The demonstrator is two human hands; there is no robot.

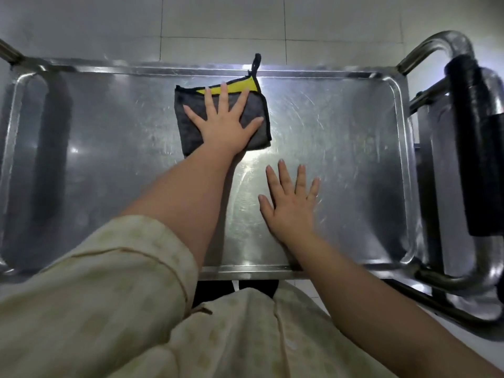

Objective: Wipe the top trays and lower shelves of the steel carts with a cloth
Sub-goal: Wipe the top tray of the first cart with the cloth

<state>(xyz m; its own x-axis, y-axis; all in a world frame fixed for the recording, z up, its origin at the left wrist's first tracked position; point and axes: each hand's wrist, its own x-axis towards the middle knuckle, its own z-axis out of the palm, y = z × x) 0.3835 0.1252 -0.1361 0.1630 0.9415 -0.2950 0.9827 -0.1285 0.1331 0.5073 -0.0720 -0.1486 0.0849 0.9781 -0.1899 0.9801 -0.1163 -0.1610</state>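
Top tray [349, 148] of the steel cart: surface scratched, with swirl marks and glare near the middle. A raised rim runs round all four sides.

Cloth [189, 124]: grey with black edging, lying flat on the tray towards the far rim, slightly left of centre. A yellow face shows along its far edge. Its black loop [256, 62] reaches over the far rim.

Left hand [222, 120]: palm down on the cloth, fingers straight and spread wide, pressing it to the tray. Pale sleeve [114, 268] is pushed up the forearm.

Right hand [291, 207]: palm down on the bare tray, nearer the front rim and apart from the cloth, fingers straight and slightly spread, holding nothing.

Cart handle [470, 137]: at the right end, steel tube with a black wrap.

Floor [218, 23]: pale tiles beyond the cart
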